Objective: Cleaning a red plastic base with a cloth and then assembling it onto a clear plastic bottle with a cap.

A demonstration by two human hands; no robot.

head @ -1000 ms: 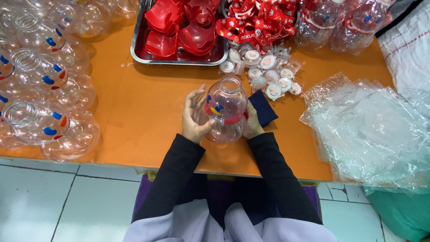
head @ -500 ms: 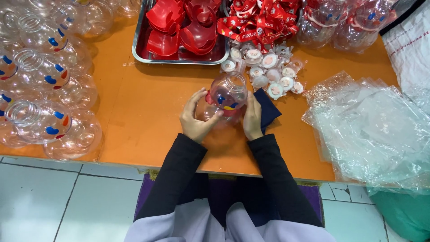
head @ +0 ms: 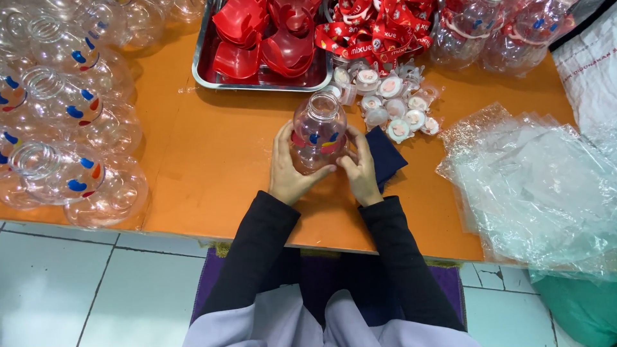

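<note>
- I see both hands around one clear plastic bottle standing upright at the centre of the frame, on the orange table.
- The left hand cups the bottle's left side and base, fingers curled against its wall, thumb across the front.
- The right hand presses on the bottle's right side, fingers wrapped on it, over a dark blue cloth lying just beside it.
- The bottle's mouth is open, with no cap; a red band with blue marks runs around its middle.
- My judgement: the step in hand is seating or smoothing that red band on the bottle, with both hands steadying it.
- The next move, I judge, calls for a firm two-handed hold and a small turn of the bottle so the band sits even all round.
- Along the upper middle sits a metal tray of red plastic pieces, with red ribbons to its right and small round caps just below them.
- At the left edge lie more clear bottles; at the right, a heap of clear plastic bags.
</note>
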